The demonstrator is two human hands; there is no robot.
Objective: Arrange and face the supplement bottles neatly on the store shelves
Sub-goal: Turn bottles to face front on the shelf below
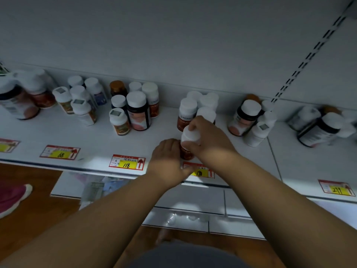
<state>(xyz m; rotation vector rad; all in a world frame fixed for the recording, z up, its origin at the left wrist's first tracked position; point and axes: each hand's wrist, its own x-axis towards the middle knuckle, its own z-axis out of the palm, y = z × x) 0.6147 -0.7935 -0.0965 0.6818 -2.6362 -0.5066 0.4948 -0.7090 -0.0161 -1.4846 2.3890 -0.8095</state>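
A brown supplement bottle with a white cap (188, 141) stands near the front edge of the white shelf (100, 144). My right hand (207, 136) grips its cap from above and the right. My left hand (167, 159) holds the bottle's lower body from the left. Directly behind stands a cluster of matching white-capped bottles (188, 111). Further groups of bottles stand along the shelf: a middle group (138, 111), a left group (81, 101) and a right group (249, 118).
Large jars (17, 97) stand at the far left and more bottles (324, 128) at the far right. Red-and-yellow price tags (126, 162) line the shelf front. A lower shelf (193, 198), wooden floor and a pink shoe (11, 198) lie below.
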